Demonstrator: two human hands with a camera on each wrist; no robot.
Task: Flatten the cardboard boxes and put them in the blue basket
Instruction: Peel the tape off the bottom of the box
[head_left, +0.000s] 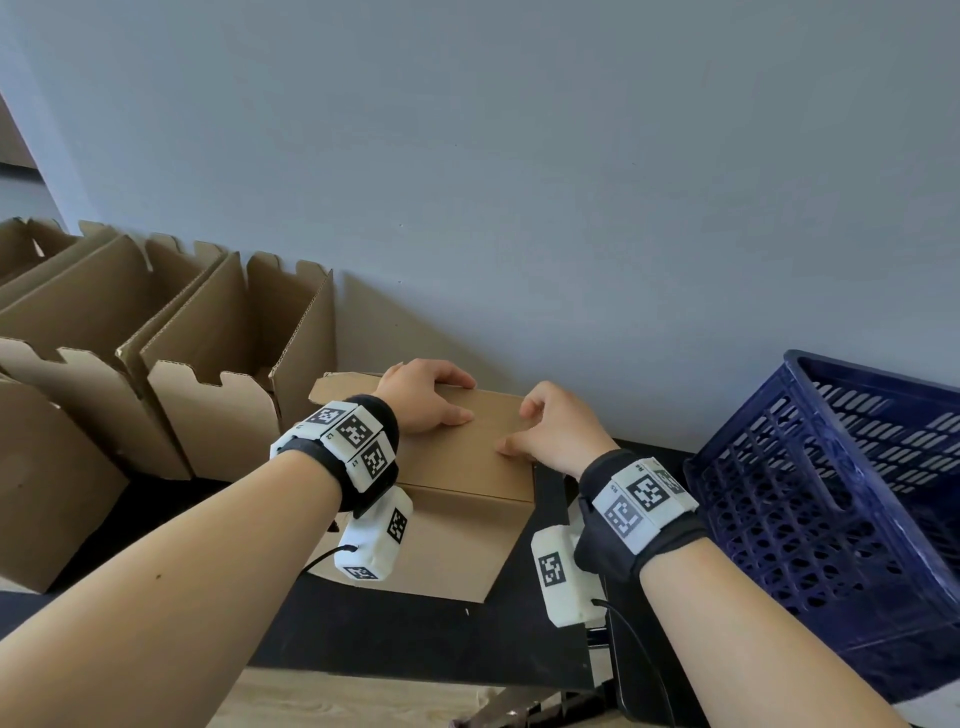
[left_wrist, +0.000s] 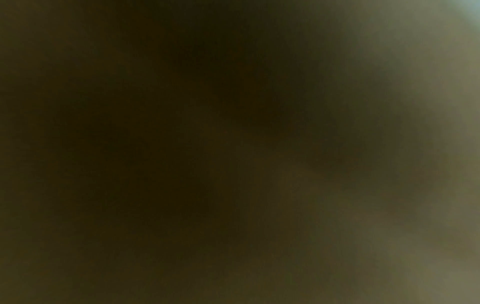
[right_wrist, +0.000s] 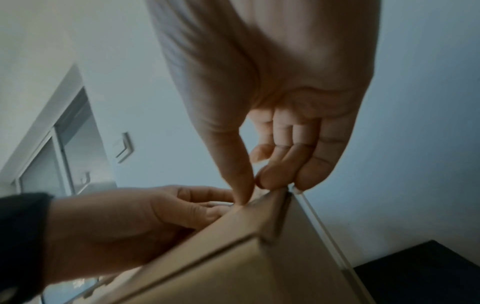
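A closed brown cardboard box (head_left: 467, 467) stands on the black table (head_left: 389, 634) in front of me. My left hand (head_left: 457, 400) lies on its top, fingers curled over the far edge and thumb flat on the lid. At the box's top right corner my right hand (head_left: 519, 431) pinches the cardboard. The right wrist view shows the right hand (right_wrist: 259, 189) with thumb and curled fingertips closed on the corner of the box (right_wrist: 233, 267), and the left hand (right_wrist: 116, 222) gripping the edge behind. The blue basket (head_left: 857, 374) stands tilted at the right. The left wrist view is dark and blurred.
Several open cardboard boxes (head_left: 218, 405) with raised flaps stand in a row on the left, close to the box I hold. A grey wall (head_left: 519, 182) rises right behind the table. The table's front edge (head_left: 415, 670) runs near my forearms.
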